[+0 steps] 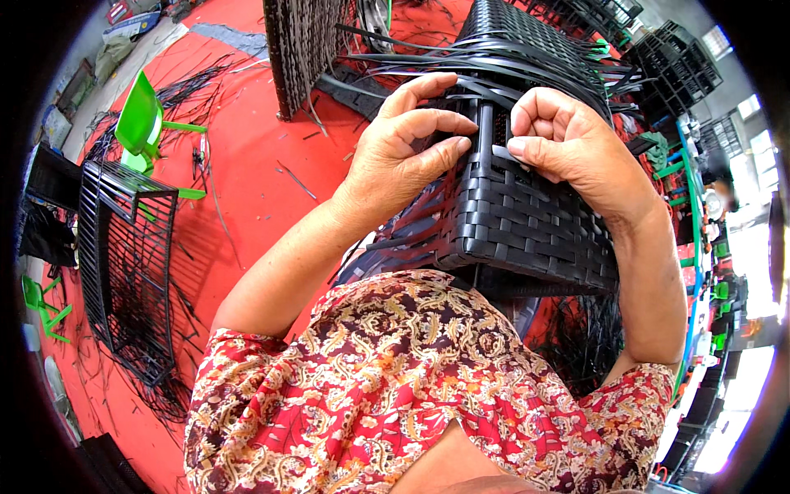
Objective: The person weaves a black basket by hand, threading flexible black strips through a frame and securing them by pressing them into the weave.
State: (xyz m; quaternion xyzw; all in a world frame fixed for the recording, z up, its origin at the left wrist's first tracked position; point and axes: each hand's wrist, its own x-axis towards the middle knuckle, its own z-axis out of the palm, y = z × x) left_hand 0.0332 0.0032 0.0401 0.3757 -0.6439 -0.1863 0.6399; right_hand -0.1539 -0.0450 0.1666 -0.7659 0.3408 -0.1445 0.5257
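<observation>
The lower edge of the woven frame point(527, 222) is hidden behind the person's patterned red blouse point(411, 387), and the frame's far end dissolves into a tangle of loose strips point(494, 58) whose ends cannot be followed; the tips of the left fingers are buried among the strands, so exactly what they grip is hard to make out. The frame lies directly under both hands, resting against the person's front, a boxy piece covered in flat black plastic strips plaited in a tight basket weave with a slight sheen. The left hand point(407, 148) is curled, its fingers pressed together against the frame's near-left corner, with the thumb laid along a strand. The right hand point(568, 140), just beside it, is bent into a loose fist and pinches one flat black strip point(498, 151) between thumb and forefinger. Beyond the hands stands a further woven panel point(304, 49). Well to the left of the left hand, on the red floor point(255, 173) strewn with strip offcuts, lie a bare black wire frame point(123, 263) and a green plastic chair point(144, 123). To the right of the right hand, stacked dark frames point(675, 66) curve with the lens rim.
</observation>
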